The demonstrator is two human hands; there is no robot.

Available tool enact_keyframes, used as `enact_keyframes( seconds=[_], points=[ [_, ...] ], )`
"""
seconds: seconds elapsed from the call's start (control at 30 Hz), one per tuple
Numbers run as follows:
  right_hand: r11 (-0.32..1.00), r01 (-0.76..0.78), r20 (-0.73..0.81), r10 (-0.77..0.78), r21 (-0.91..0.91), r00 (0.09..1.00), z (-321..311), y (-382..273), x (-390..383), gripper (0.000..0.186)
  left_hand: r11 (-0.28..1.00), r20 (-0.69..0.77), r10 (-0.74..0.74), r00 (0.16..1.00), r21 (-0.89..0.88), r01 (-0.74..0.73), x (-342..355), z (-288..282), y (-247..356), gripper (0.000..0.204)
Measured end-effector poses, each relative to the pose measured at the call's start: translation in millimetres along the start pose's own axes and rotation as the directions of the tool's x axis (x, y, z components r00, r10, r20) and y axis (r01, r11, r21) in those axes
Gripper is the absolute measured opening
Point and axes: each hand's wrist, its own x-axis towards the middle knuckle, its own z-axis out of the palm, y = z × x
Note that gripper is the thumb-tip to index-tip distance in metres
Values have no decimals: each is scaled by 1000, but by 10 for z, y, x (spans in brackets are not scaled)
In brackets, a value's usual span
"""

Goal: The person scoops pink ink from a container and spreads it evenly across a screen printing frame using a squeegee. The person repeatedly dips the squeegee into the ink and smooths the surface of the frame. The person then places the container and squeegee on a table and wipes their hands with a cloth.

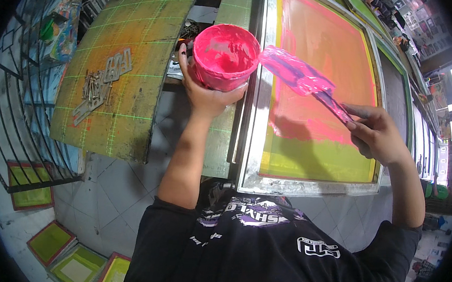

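My left hand (pixel 206 96) cups a round tub (pixel 221 80) from below, its fingers around the side. Bright pink ink coats the tub's inside and rim, and its mouth faces up. In my right hand (pixel 377 135) is the handle of a spatula (pixel 292 75), whose wide blade is smeared with pink ink. The blade points left, its tip close to the tub's right rim. Beneath the spatula lies a screen printing frame (pixel 306 187) with a metal border. Pink ink covers much of its mesh, while the near strip (pixel 313 160) is yellow-green.
Left of the tub, a stained board (pixel 134 98) with green grid lines holds grey metal pieces (pixel 118 65) and a pile of screws (pixel 92 87). Smaller framed screens (pixel 51 241) lie on the tiled floor at lower left. A black metal grille (pixel 12 126) stands at far left.
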Motion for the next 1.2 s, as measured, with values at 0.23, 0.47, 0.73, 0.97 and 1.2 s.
enact_keyframes(
  seconds=[0.23, 0.47, 0.73, 0.97, 1.2],
  points=[
    [484, 572, -60, -795, -662, 603, -164, 271, -49, 37, 953, 214, 236, 948, 138, -268, 33, -205, 167, 128],
    [-147, 243, 271, -729, -959, 629, -101, 57, -104, 56, 788, 397, 393, 829, 319, -526, 75, -386, 397, 122],
    [2, 232, 197, -520, -973, 831, 189, -129, -338, 53, 666, 384, 503, 775, 400, -630, -28, -285, 344, 97],
    [80, 285, 217, -463, -955, 859, 298, -357, -384, 39, 679, 389, 478, 788, 405, -612, -31, -278, 340, 96],
    [277, 385, 255, -409, -880, 876, 138, -385, -341, 28, 698, 402, 435, 806, 415, -584, -43, -307, 415, 97]
  ],
)
